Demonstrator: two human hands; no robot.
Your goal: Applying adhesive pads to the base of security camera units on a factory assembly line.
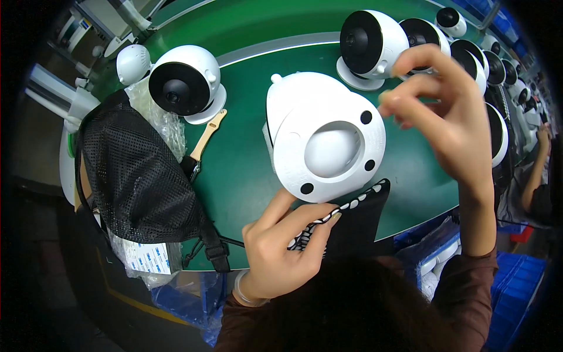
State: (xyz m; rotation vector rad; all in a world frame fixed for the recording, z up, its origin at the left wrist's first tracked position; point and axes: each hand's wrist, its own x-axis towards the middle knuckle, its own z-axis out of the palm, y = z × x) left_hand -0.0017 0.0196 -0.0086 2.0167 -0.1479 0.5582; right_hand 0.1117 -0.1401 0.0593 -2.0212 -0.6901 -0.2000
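A white camera (305,88) lies on the green table with its round base turned up. Three black round pads sit on the rim of that base, around a wide opening with a smooth white dome inside. Just below the base, my left hand (287,246) is closed on a black pad sheet (355,226), whose folded edge shows white round spots. My right hand (448,111) is raised to the right of the base, its thumb tip and one finger pinched together and the index finger lifted away. Motion blurs it, and anything within the pinch is too small to make out.
Another white camera with a black front (182,82) stands at the far left, beside a black mesh bag (135,170) and bubble wrap (158,114). A beige strap (208,135) lies near it. Several similar cameras (375,44) line the right. Blue crates (516,293) stand below the table.
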